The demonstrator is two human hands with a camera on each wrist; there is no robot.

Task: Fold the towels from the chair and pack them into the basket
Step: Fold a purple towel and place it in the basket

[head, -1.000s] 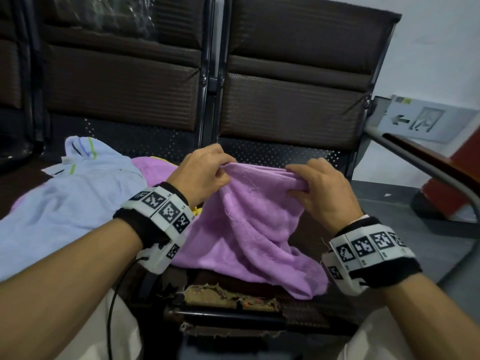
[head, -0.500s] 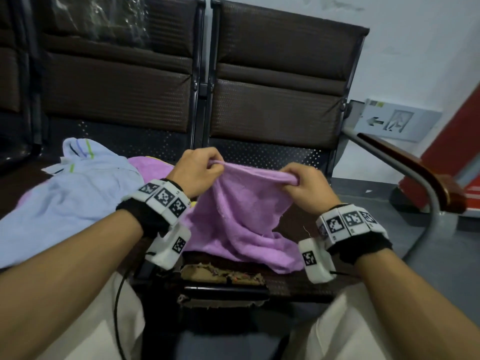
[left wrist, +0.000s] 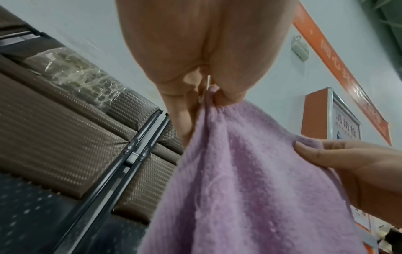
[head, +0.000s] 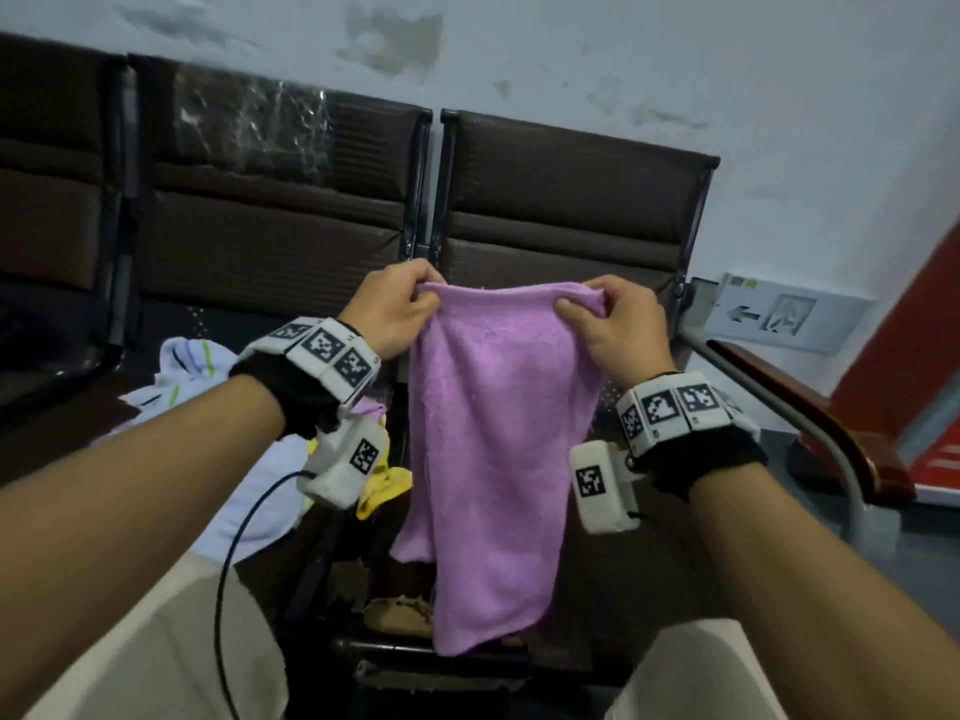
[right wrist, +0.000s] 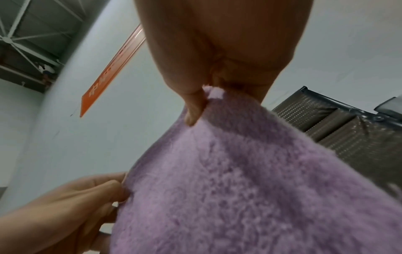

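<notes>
**Towel up by its two top corners**

Left hand [head: 397, 309] and right hand [head: 615, 324] each pinch a top corner of the purple towel [head: 493, 459], thumb and fingers [left wrist: 228, 96] closed tight on the hem. Held level like this, the cloth hangs straight below the fingers, which looks meant to let its weight pull the creases out and square the edges for a first fold. Its bottom edge dangles at the front lip of the chair [head: 566, 226]. More towels [head: 182, 366] wait in a heap left of and below the left hand. No basket in view; packing is some way off, I'd say.
</notes>
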